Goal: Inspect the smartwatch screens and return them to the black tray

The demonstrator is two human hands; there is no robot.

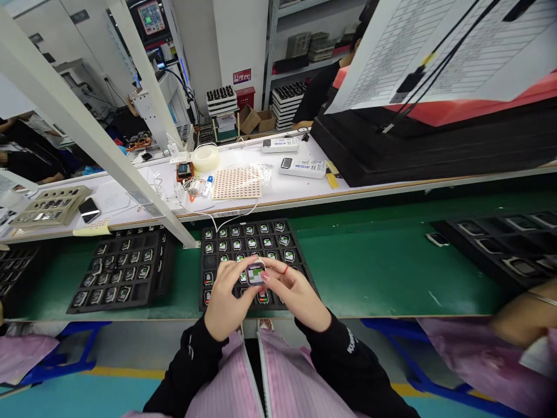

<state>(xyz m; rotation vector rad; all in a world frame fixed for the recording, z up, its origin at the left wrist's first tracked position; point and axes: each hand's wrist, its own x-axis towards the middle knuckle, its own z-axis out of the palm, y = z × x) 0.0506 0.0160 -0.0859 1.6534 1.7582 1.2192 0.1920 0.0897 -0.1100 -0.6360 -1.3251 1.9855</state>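
Note:
A smartwatch case (255, 274) with a lit green-and-white screen is held up between both hands, with no strap on it. My left hand (227, 296) grips its left edge between thumb and fingers. On the other side my right hand (298, 290) pinches it, the thumb resting on the right part of the screen. Directly below lies a black foam tray (300, 247) with rows of watch cases in its pockets, many with their screens lit. My hands cover part of its middle and front rows.
Left stand stacked black trays (143, 293) of watch cases. A tray (478, 255) and a loose watch case (436, 239) lie right, near a co-worker's arm (528, 307). The shelf behind holds a sticker sheet (237, 183), a tape roll (205, 158) and white boxes (304, 168). A white post (108, 139) rises left.

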